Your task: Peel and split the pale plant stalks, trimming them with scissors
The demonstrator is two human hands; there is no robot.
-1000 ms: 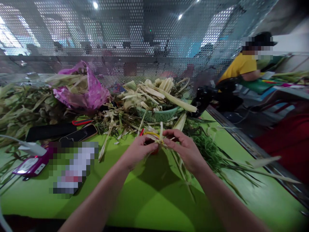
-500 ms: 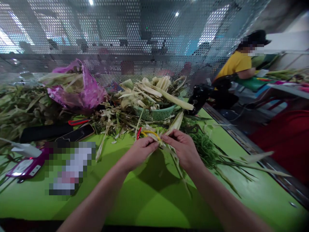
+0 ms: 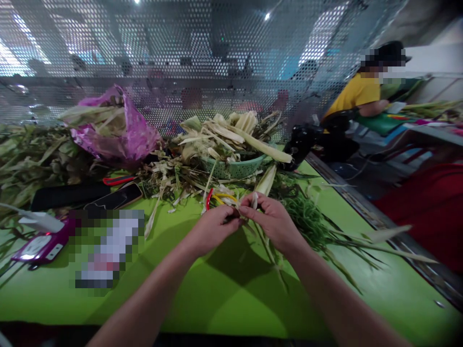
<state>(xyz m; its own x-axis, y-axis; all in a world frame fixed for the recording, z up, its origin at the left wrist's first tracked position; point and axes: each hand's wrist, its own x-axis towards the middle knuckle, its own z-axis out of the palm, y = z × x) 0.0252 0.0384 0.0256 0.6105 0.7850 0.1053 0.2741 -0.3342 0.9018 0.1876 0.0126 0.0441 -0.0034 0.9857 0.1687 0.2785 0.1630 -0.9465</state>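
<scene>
Over the green table (image 3: 202,308), my left hand (image 3: 219,226) and my right hand (image 3: 273,221) meet with their fingertips close together. Both are closed in a pinch on a pale strip of dry corn husk (image 3: 255,200), and part of it shows above the right fingers. The left fingers hide most of what lies between them. Just beyond the left hand is a thin red and yellow item (image 3: 210,198); its kind is not clear. Long narrow leaf strips (image 3: 269,250) hang below my right hand.
A green basket (image 3: 235,168) heaped with husks stands behind the hands. A pink plastic bag (image 3: 137,130), a phone (image 3: 115,198), a red-and-black cutter (image 3: 118,180) and a purple power strip (image 3: 47,246) lie left. Green shreds (image 3: 307,221) lie right. A person in yellow (image 3: 356,94) sits beyond.
The left fingers have curled closer to the right hand. A pale bit of husk now sticks up above my right fingers. The view has shifted slightly.
</scene>
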